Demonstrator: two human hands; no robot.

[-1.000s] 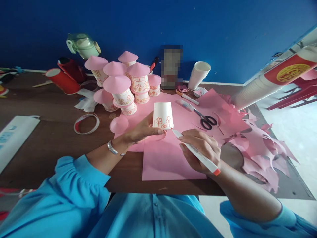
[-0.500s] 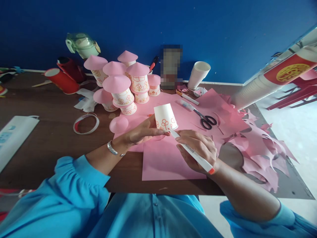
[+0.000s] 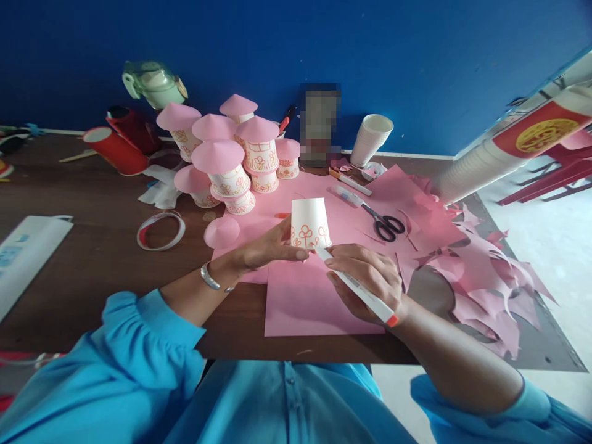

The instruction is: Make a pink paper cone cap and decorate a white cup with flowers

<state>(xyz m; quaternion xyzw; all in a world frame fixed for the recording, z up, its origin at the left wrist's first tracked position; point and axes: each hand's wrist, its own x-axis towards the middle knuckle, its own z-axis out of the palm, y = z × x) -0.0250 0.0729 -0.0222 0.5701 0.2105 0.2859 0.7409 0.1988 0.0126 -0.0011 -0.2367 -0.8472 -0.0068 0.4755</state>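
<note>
My left hand (image 3: 271,246) grips a white paper cup (image 3: 309,216) turned upside down, its thumb near the rim and the fingers behind it. Red-orange flowers are drawn round the cup's lower part. In my right hand (image 3: 367,274) is a white marker (image 3: 363,293) with an orange end; its tip touches or nearly touches the cup close to the rim. Pink paper sheets (image 3: 319,302) lie under both hands. A small pink paper cone (image 3: 222,233) rests left of the cup, and an orange marker cap (image 3: 282,215) seems to lie just behind my left fingers.
Decorated cups with pink cone roofs (image 3: 217,156) stand stacked at back left. Scissors (image 3: 390,227), a glue stick (image 3: 345,196) and another marker (image 3: 354,182) lie right of the cup. Paper scraps (image 3: 481,277), stacked cups (image 3: 371,140) and a tape roll (image 3: 160,231) are around.
The cup has turned a little and stands straighter, showing its flowers more squarely. My right hand and the marker have shifted slightly left.
</note>
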